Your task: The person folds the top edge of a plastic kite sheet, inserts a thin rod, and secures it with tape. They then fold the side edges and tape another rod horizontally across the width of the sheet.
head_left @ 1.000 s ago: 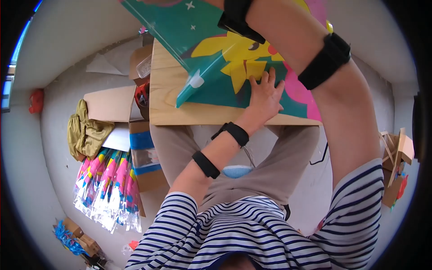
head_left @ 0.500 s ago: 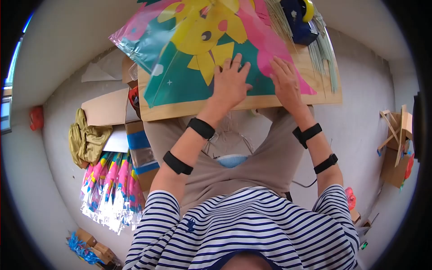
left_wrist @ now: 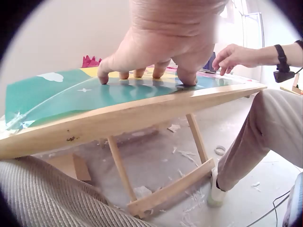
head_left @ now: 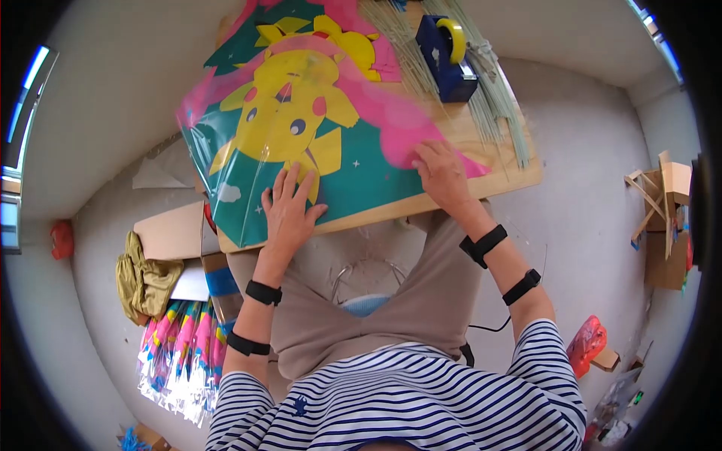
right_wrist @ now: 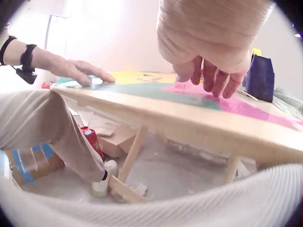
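A thin glossy sheet (head_left: 376, 177), green and pink with a yellow cartoon figure (head_left: 289, 113), lies over the wooden table (head_left: 519, 154), its near edge close to the table's front edge. The left hand (head_left: 289, 218) rests on its lower left part with fingers spread; in the left wrist view the fingertips (left_wrist: 158, 74) touch the green surface. On the pink part at the right is the right hand (head_left: 447, 180), fingers bent slightly downward and touching the sheet, as the right wrist view shows (right_wrist: 208, 56). Whether it pinches the sheet's edge is not clear.
A blue tape dispenser (head_left: 445, 64) with yellow tape and bundles of thin pale sticks (head_left: 500, 113) occupy the table's right side. Another yellow figure (head_left: 353, 52) lies behind. Left of the table are cardboard boxes (head_left: 169, 229), olive cloth (head_left: 147, 274) and wrapped colourful items (head_left: 180, 338).
The right hand has come down from the far side onto the sheet's right part. The sheet now lies lower, and the left hand has moved left along it.
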A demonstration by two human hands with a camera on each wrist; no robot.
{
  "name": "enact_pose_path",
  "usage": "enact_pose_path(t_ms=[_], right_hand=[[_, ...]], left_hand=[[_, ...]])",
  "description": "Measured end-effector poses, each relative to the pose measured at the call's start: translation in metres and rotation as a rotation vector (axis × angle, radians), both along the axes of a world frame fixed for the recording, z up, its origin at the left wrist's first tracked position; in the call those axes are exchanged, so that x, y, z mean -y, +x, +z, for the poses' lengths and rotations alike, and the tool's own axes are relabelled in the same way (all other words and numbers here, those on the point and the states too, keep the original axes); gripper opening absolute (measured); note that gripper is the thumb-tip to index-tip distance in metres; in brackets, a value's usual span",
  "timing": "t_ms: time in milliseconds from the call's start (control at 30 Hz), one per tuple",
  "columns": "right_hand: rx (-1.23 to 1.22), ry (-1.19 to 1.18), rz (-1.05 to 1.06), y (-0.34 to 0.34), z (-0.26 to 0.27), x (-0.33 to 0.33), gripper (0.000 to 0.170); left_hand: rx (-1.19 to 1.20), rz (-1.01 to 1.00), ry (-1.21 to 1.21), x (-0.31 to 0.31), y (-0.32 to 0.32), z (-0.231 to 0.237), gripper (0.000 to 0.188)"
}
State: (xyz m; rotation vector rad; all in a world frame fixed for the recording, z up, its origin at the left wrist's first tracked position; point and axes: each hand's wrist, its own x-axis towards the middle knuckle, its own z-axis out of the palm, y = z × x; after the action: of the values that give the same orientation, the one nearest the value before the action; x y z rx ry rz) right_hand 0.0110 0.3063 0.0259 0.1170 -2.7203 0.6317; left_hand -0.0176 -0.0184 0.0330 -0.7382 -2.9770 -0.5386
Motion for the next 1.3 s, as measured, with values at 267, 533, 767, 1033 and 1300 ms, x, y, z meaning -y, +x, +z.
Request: enact_pose_path(t_ms=[267, 533, 767, 1033, 1300], right_hand=[[0.070, 0.249, -0.478, -0.149, 0.013, -0.026, 0.015], [0.371, 0.260, -0.564, -0.204, 0.016, -0.014, 0.018], [0.389, 0.082, -0.623, -0.194, 0.021, -0.016, 0.019], [0.390, 0.161, -0.562, -0.196, 0.009, -0.023, 0.019], [0.354, -0.017, -0.600, -0.188, 0.021, -0.023, 0.022]], left_hand=[[0.031, 0.025, -0.010, -0.002, -0.001, 0.002, 0.071], [0.105, 0.012, 0.014, 0.007, -0.008, 0.007, 0.072], [0.124, 0.006, 0.031, 0.011, -0.013, 0.007, 0.072], [0.130, 0.013, 0.051, 0.010, -0.012, 0.004, 0.073], [0.123, 0.016, 0.059, 0.010, -0.011, 0.004, 0.072]])
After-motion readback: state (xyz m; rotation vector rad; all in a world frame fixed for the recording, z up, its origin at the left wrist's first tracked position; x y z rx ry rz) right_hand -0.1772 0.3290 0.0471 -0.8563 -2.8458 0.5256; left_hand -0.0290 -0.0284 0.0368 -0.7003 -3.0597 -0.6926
